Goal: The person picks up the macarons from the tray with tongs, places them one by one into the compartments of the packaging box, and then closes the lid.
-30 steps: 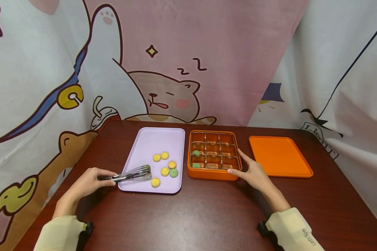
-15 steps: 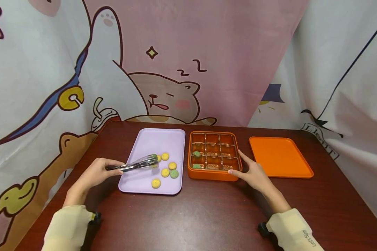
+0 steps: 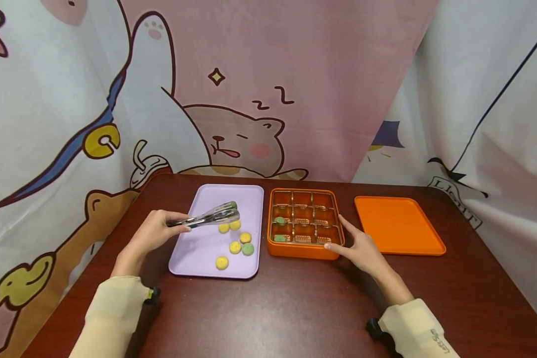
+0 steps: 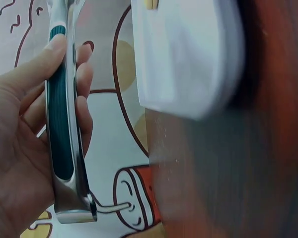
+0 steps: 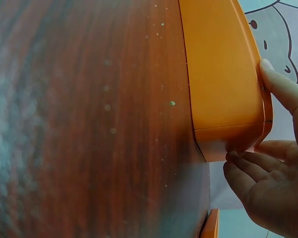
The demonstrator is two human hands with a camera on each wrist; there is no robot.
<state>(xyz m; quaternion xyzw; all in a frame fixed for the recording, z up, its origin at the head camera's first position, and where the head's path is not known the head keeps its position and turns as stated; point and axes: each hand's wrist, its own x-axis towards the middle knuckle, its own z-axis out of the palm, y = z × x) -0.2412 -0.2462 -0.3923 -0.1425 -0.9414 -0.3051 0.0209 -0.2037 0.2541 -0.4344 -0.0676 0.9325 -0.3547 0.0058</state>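
My left hand (image 3: 154, 229) grips metal tongs (image 3: 208, 218) with a teal handle inlay (image 4: 61, 124). At their tips, above the lilac tray (image 3: 197, 258), something green (image 3: 233, 204) shows, apparently a round cookie. On the tray lie several yellow cookies (image 3: 222, 262) and one green cookie (image 3: 247, 248). My right hand (image 3: 362, 248) holds the near right corner of an orange box (image 3: 302, 251), thumb at the front rim and fingers against the right side. Inside, a clear divider (image 3: 302, 219) forms square compartments; green cookies (image 3: 279, 221) sit in the left column's middle and front ones.
An orange lid-like tray (image 3: 400, 224) lies flat to the right of the box. All of it stands on a dark reddish-brown table (image 3: 259, 318). Behind the table hangs a curtain (image 3: 322, 89) printed with cartoon animals.
My left hand has carried the tongs forward and to the right, up over the yellow cookies at the tray's middle. The right hand and the box have stayed in place.
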